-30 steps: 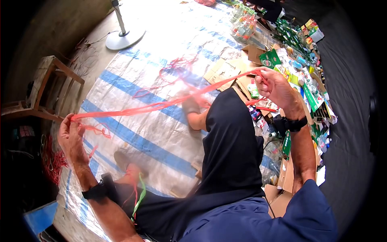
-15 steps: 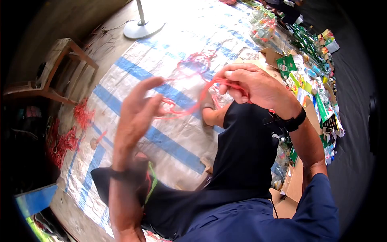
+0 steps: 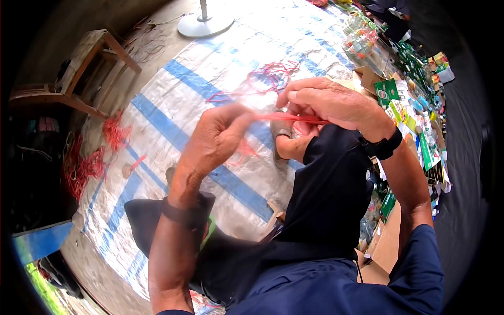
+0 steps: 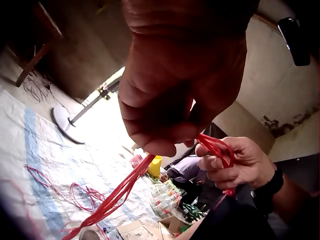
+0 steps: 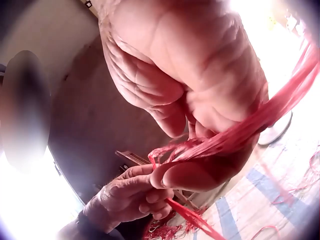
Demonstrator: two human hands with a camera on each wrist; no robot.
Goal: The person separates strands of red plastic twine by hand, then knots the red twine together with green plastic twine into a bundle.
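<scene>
A bundle of thin red plastic string [image 3: 281, 117] runs between my two hands, above the knee. My left hand [image 3: 218, 134] pinches one part of it, fingers curled inward. From those fingers a tail of string [image 4: 117, 192] hangs down in the left wrist view. My right hand [image 3: 338, 107] holds the other part, palm down, with the thumb and fingers bent round it. Across its fingers the strands [image 5: 235, 137] lie bunched in the right wrist view, and a small loop shows near the fingertips.
Loose red string [image 3: 273, 76] lies on the blue-striped white sheet [image 3: 194, 118], with red string heaps [image 3: 84, 170] at the left. A wooden chair [image 3: 100, 68] and a round stand base [image 3: 205, 25] are farther off. Cardboard, bottles and packaging [image 3: 415, 115] pile up on the right.
The string was stretched wide between both hands. My left hand has swung in to the right, close to my right hand, and the slackened bundle is now short between them.
</scene>
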